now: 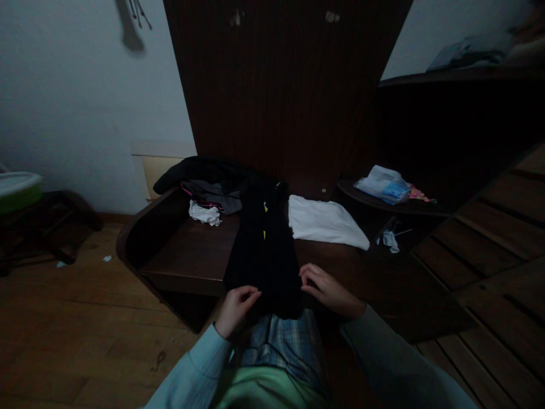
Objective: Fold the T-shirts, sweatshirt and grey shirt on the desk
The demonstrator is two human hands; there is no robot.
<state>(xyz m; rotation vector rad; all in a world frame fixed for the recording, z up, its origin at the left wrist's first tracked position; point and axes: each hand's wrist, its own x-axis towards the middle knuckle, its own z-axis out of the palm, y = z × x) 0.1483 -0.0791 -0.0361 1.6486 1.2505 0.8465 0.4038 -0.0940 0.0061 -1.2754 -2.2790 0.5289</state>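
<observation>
A black garment (266,261) lies lengthwise over the bench, and its near end hangs at the front edge above my lap. Two small yellow marks show on its upper part; its exact kind is hard to make out in the dim light. At its lower left corner my left hand (239,307) is closed, thumb and forefinger pinching the cloth. My right hand (326,288) is at the right edge, fingers curled and thumb tip close to them on the cloth's border. A folded white cloth (326,220) lies right of the garment.
Dark clothes (213,176) are heaped at the bench's back left, with a crumpled white cloth (205,213) before them. The wooden bench (187,250) has a raised left side. A plastic packet (383,184) sits on the right shelf (409,209). A stool (55,213) bears a green-and-white basin (19,190).
</observation>
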